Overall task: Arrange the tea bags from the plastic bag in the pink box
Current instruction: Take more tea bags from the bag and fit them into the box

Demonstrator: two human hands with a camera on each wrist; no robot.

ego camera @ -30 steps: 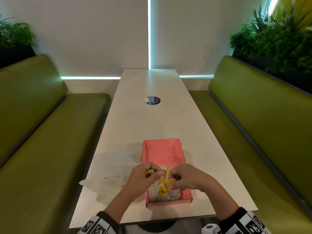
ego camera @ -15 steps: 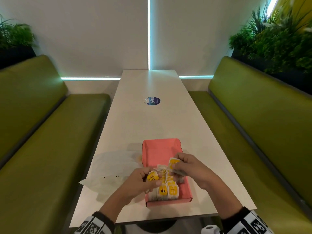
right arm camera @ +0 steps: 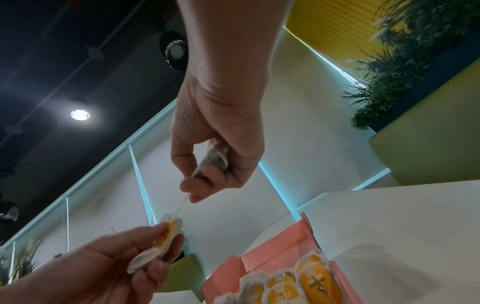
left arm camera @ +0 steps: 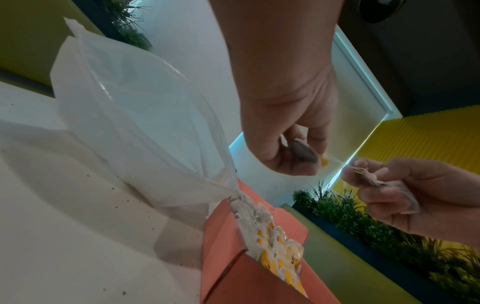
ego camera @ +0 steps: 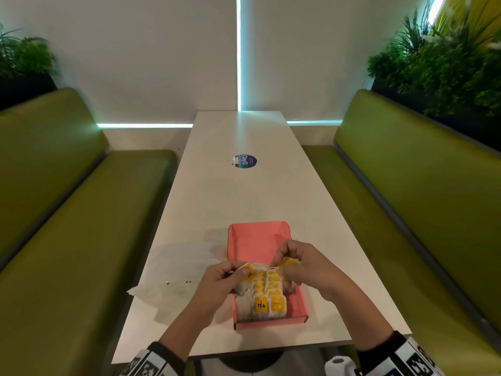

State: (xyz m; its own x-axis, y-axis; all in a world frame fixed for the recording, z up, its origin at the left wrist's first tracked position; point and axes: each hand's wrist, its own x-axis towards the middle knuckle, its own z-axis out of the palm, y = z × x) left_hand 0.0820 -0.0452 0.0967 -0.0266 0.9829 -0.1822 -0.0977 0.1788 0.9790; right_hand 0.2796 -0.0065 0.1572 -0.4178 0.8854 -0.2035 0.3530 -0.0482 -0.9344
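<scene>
From the head view, your left hand pinched one tea bag and your right hand pinched another, both held just above the pink box. The box sat on the white table, its near half already lined with rows of tea bags. The plastic bag lay flat just left of the box.

In the left wrist view, your left thumb and fingers were curled on a dark, tea-filled pouch, and a thin string ran taut from it to the bag in your right hand. The two seemed tangled by their strings. The plastic bag rose limp and translucent beside the box.

In the right wrist view, your right fingers closed on a soft pouch, the string dropping to the yellow tag pinched in your left hand.

These bags looked very light, soft and easily torn. You would have done best to hold each by the paper pouch edge or tag and ease the strings apart gently, not tug.
</scene>
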